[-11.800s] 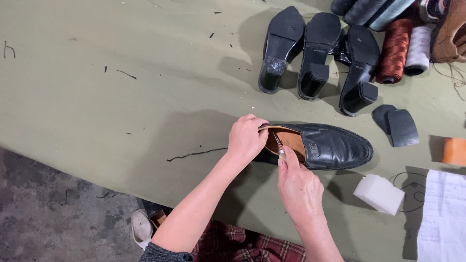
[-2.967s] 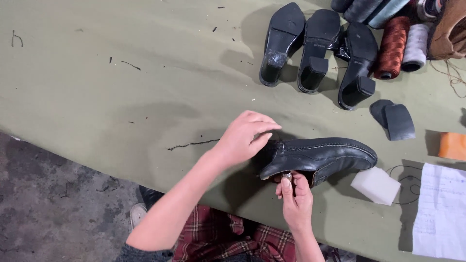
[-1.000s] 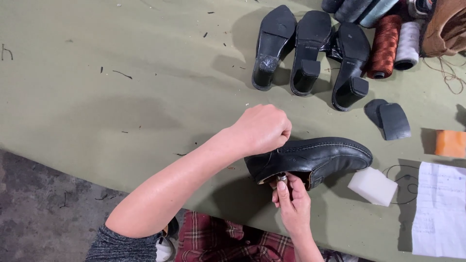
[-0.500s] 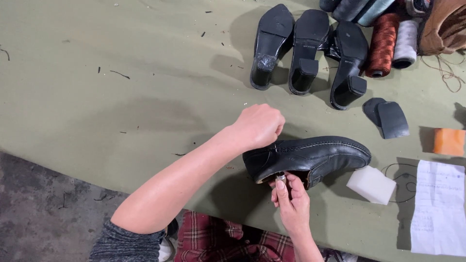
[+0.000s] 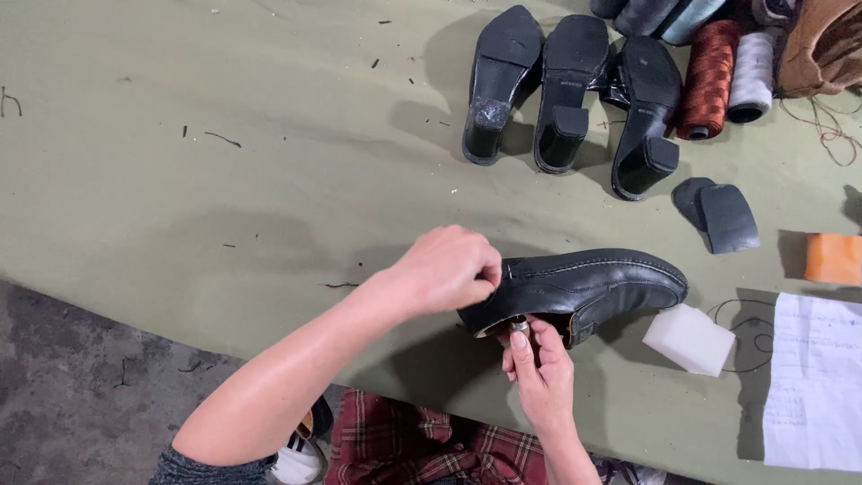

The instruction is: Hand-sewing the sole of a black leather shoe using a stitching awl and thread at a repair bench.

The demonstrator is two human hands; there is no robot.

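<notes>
A black leather shoe (image 5: 593, 283) lies tipped on its side near the front edge of the green table (image 5: 224, 153), toe pointing right. My left hand (image 5: 446, 268) grips its heel end from above. My right hand (image 5: 537, 364) comes up from below and pinches a small metal-tipped tool (image 5: 519, 327) against the shoe's lower edge by the heel. What the tool's tip touches is hidden by my fingers.
Three black heeled soles (image 5: 566, 90) lie sole-up at the back. Thread spools (image 5: 709, 76) stand right of them. A dark heel piece (image 5: 723, 216), an orange block (image 5: 832, 258), a white foam block (image 5: 690, 339) and a paper sheet (image 5: 813, 382) lie on the right.
The shoe has been turned from upright with its opening showing onto its side. Over the last second my hands have barely shifted, with the tool staying at the heel edge.
</notes>
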